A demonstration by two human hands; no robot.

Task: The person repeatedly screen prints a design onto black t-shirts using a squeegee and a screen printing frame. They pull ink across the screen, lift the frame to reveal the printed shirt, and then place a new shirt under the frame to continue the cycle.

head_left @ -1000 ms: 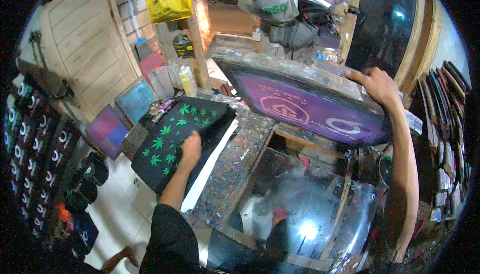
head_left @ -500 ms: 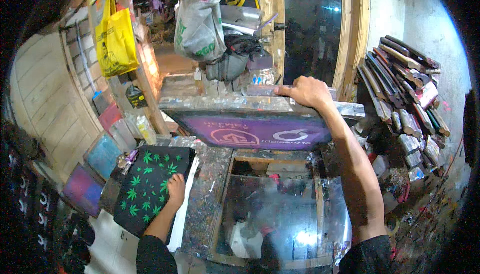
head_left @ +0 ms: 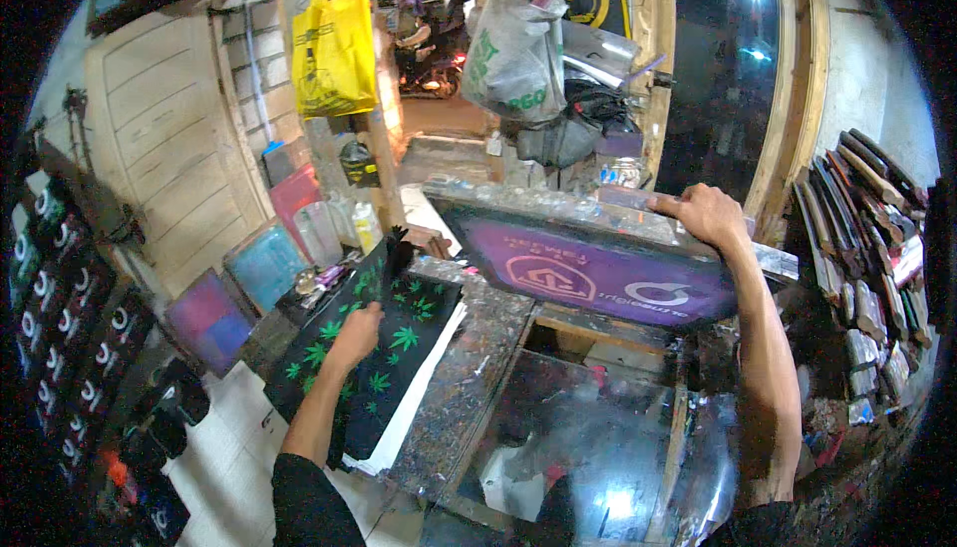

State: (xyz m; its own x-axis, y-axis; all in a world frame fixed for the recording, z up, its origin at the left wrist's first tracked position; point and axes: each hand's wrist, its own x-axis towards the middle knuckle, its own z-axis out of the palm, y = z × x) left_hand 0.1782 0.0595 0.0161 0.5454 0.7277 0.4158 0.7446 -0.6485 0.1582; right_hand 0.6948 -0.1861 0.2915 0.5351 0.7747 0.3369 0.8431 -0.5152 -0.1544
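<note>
My left hand [head_left: 357,336] pinches the edge of a black sheet printed with green leaves [head_left: 315,353]. That sheet is partly raised and folds over toward the left. Beneath it lies a stack of black leaf-printed sheets [head_left: 404,387], with white paper edges along its right side. My right hand [head_left: 710,218] grips the top bar of a tilted screen-printing frame [head_left: 558,268], whose purple mesh carries pale designs. A glossy glass-like pane [head_left: 578,417] lies below the frame, set in a wooden surround.
On the right, a pile of wooden-handled squeegees [head_left: 857,238] leans at the wall. A yellow bag [head_left: 334,53] and a grey plastic bag [head_left: 513,43] hang ahead. Coloured screens [head_left: 267,266] lean on the left, near dark cloths with white prints [head_left: 75,348].
My left hand has taken hold of the top black sheet and peeled it up toward the left. My right hand still holds the frame. The view has turned left.
</note>
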